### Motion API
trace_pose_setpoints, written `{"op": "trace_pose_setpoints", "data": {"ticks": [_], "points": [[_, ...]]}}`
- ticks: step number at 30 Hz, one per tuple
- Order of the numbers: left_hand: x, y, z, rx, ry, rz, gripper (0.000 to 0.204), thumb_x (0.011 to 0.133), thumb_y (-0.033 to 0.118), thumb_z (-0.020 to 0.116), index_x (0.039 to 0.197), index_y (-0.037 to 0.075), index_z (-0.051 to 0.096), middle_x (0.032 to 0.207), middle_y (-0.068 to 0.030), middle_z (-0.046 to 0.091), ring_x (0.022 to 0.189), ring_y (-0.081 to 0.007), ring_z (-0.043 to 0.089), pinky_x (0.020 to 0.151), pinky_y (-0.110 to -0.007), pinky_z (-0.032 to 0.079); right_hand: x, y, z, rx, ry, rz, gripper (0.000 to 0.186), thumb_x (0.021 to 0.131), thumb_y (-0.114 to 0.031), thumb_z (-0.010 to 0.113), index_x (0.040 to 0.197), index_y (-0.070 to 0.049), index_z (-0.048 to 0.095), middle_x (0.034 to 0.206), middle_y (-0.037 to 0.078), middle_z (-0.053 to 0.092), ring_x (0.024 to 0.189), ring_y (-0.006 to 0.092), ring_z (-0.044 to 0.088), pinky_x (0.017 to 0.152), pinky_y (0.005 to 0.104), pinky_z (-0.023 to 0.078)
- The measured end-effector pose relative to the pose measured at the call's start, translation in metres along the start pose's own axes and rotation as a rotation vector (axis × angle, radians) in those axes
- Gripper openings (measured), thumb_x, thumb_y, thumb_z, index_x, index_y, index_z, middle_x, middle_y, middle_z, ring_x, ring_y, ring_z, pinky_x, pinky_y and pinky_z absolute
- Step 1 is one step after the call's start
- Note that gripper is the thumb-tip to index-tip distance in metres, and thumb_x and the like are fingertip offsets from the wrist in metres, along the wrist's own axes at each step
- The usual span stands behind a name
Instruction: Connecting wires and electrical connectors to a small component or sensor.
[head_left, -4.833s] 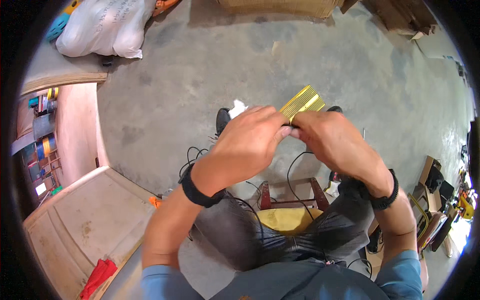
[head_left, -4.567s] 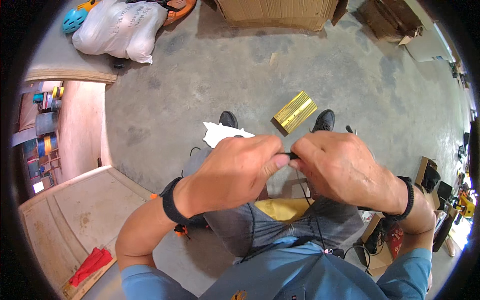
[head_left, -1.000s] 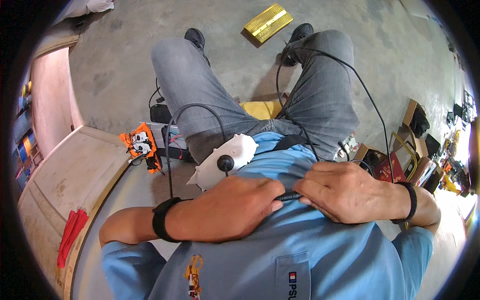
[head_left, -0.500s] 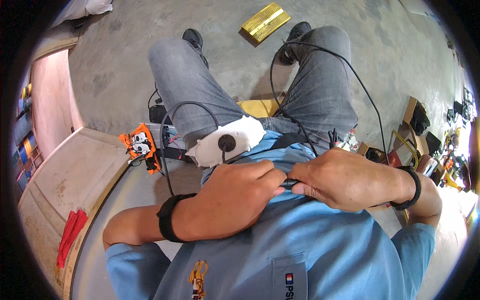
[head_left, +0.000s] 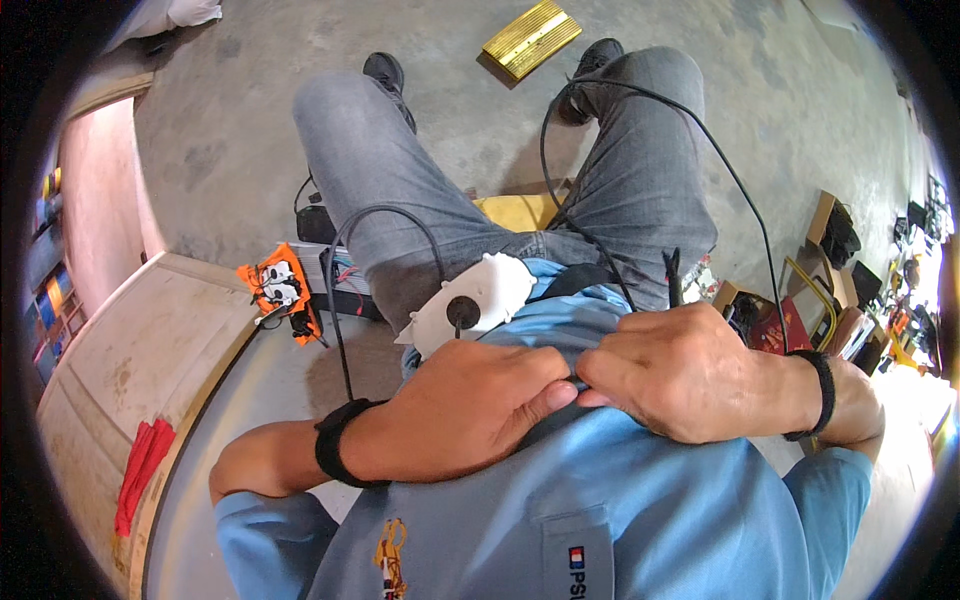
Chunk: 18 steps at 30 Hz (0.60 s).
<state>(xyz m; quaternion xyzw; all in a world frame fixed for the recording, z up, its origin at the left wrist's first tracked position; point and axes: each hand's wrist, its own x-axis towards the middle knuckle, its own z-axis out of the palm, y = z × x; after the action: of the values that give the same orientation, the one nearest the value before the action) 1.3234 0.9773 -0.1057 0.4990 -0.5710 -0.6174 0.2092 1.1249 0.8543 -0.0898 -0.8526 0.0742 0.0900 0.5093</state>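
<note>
In front of my shirt, my left hand (head_left: 470,405) and my right hand (head_left: 680,370) meet with fingers closed in a pinch. A thin black cable runs between them, its gripped part now almost covered by fingers and thumbs. Past the right hand's knuckles pokes a dark forked end (head_left: 673,275), perhaps split cable wires. On my lap, just beyond the left hand, lies a white plastic housing (head_left: 500,285) with a round black fitting (head_left: 463,312). Black cable (head_left: 335,290) loops beside the housing, and another length (head_left: 745,200) arcs over my right leg.
A gold finned metal box (head_left: 531,40) lies on the concrete floor beyond my feet. To the left are an orange bag (head_left: 272,270), a wooden-edged panel (head_left: 150,370) and a red cloth (head_left: 143,475). Boxes and parts (head_left: 835,240) crowd the right side.
My hands have drawn closer together, covering the black piece that showed between them. The white housing has shifted slightly right and tilted. The dark forked end now stands more upright beyond my right hand.
</note>
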Motion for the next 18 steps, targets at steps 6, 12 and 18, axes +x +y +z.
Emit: {"op": "trace_pose_setpoints", "data": {"ticks": [6,12,18], "points": [[0.002,-0.008,-0.013,-0.25,-0.158,0.016,0.023,0.099,0.028,0.055,0.091,0.006,0.058,0.068,-0.0134,0.056,0.064,-0.0331,0.06,0.057,-0.04,0.044,-0.002,0.001,0.006,-0.428,0.19,-0.181,0.016,0.074,-0.019,0.061,0.08,-0.008,0.052,0.067,0.001,0.043,0.06,0.0141,0.05,0.048,0.0282,0.046],[0.0,-0.009,-0.009,-0.243,-0.142,0.081,0.023,0.098,0.025,0.055,0.09,0.003,0.055,0.069,-0.0162,0.055,0.065,-0.0361,0.058,0.058,-0.045,0.043,-0.004,0.005,-0.001,0.003,-0.001,-0.069,0.023,0.09,-0.024,0.059,0.077,-0.009,0.048,0.066,0.004,0.049,0.06,0.0218,0.056,0.049,0.0334,0.048],[0.0,-0.007,-0.01,-0.091,-0.104,0.205,0.02,0.097,0.026,0.058,0.093,0.006,0.056,0.075,-0.0118,0.056,0.067,-0.0333,0.06,0.057,-0.042,0.046,-0.003,0.009,-0.01,0.518,-0.251,0.142,0.03,0.1,-0.032,0.052,0.081,-0.008,0.048,0.062,0.014,0.05,0.059,0.0359,0.057,0.052,0.0461,0.044]]}}
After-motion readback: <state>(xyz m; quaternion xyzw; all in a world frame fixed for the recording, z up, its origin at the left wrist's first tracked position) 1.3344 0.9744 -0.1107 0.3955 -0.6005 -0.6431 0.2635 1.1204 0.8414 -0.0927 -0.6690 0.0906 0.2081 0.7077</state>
